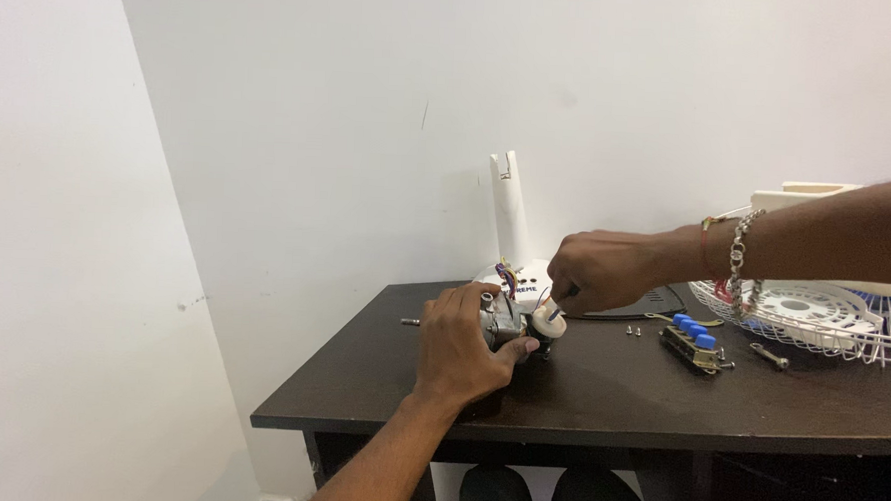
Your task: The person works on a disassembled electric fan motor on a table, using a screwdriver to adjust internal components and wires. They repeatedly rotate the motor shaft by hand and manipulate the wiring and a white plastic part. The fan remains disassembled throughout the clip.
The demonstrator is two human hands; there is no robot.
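A small grey metal motor (502,321) with coloured wires is held on the dark wooden table (609,398) near its left back part. The left hand (461,351) is wrapped around the motor, with fingers curled shut on it. A round white plastic cap (548,324) is seen at the motor's right end. The right hand (600,272) is closed in a pinch around a thin metal tool (555,311), whose tip is touching the cap.

Behind the motor, a tall white plastic fan stand (510,213) is stood up against the wall; a small dark label is seen low on it. To the right, a switch block with blue buttons (694,342), small screws (634,331) and a little metal spanner (769,356) are laid on the table. A white wire fan guard (823,317) is rested at the right edge.

The room is closed in by plain white walls (271,123).
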